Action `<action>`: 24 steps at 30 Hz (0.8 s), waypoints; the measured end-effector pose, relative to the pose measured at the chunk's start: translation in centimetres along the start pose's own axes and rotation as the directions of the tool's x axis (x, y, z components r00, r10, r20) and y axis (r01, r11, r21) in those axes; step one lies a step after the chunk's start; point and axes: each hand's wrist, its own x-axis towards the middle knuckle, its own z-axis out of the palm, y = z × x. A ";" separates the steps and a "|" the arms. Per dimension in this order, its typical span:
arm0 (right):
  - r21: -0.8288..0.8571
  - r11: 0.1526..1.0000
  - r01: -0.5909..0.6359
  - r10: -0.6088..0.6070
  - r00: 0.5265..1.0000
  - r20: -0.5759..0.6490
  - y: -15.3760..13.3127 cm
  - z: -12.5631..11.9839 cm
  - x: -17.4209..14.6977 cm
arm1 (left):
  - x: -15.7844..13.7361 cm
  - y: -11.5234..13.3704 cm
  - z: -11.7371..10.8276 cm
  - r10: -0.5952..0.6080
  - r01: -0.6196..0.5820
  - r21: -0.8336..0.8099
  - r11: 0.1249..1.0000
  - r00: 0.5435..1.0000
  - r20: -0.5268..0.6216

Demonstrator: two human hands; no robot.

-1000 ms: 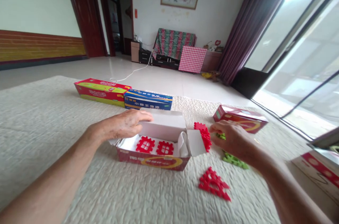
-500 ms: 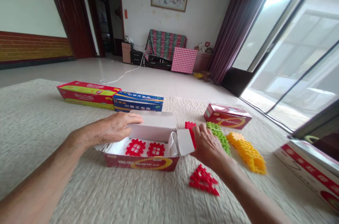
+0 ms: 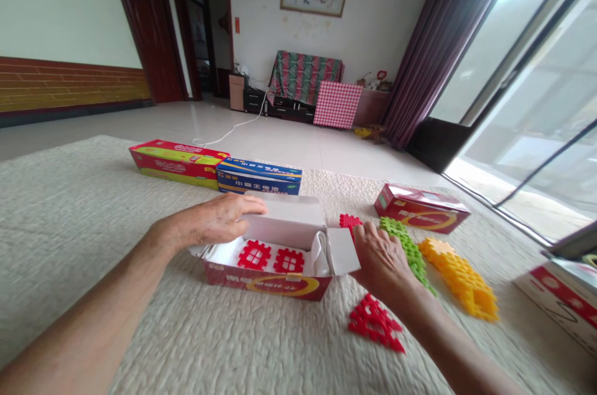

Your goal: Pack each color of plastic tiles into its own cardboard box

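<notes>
An open red cardboard box (image 3: 265,288) with a white lining stands in front of me. Inside it lie two red plastic interlocking window pieces (image 3: 288,260). My left hand (image 3: 224,218) grips the left edge of the raised lid (image 3: 293,208), fingers over it and thumb on the near side. Beyond the box's right flap (image 3: 344,252), my right hand (image 3: 380,255) is closed at red interlocking pieces (image 3: 349,220); its fingertips are mostly hidden. Nearer me, red triangular pieces (image 3: 375,324) rest on the mat.
Right of my right hand lie green pieces (image 3: 405,242) and yellow pieces (image 3: 459,277). Behind them sits another red box (image 3: 422,208). A red-and-yellow box (image 3: 180,163) and a blue box (image 3: 259,177) stand at the back. A white-and-red carton (image 3: 559,295) is at far right.
The view has swung slightly left, so everything sits further right. The red strip between the flap and my right hand is now hidden. My left hand stays at the lid.
</notes>
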 end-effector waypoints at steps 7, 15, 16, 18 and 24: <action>0.259 0.966 -0.008 0.067 0.973 -0.222 3.7 -2.1 0.9 | -0.1 -0.9 -0.2 -0.028 0.028 -0.053 0.998 1.000 0.001; 0.521 0.788 0.327 -0.279 0.945 -0.172 -5.8 -8.2 1.1 | -0.1 -1.3 -0.3 -0.039 0.037 -0.142 0.989 0.999 -0.011; 0.519 0.781 0.346 -0.310 0.937 -0.159 -7.1 -8.2 1.2 | -0.2 -1.4 -0.3 -0.025 0.024 -0.147 0.989 1.000 -0.003; 0.508 0.775 0.375 -0.352 0.925 -0.145 -9.0 -7.8 1.5 | -0.3 -1.7 -0.3 0.003 -0.002 -0.158 0.987 1.000 0.008; 0.468 0.776 0.423 -0.398 0.904 -0.156 -10.9 -6.4 2.9 | -0.5 -2.3 -0.4 0.002 0.004 -0.195 0.981 1.000 0.028</action>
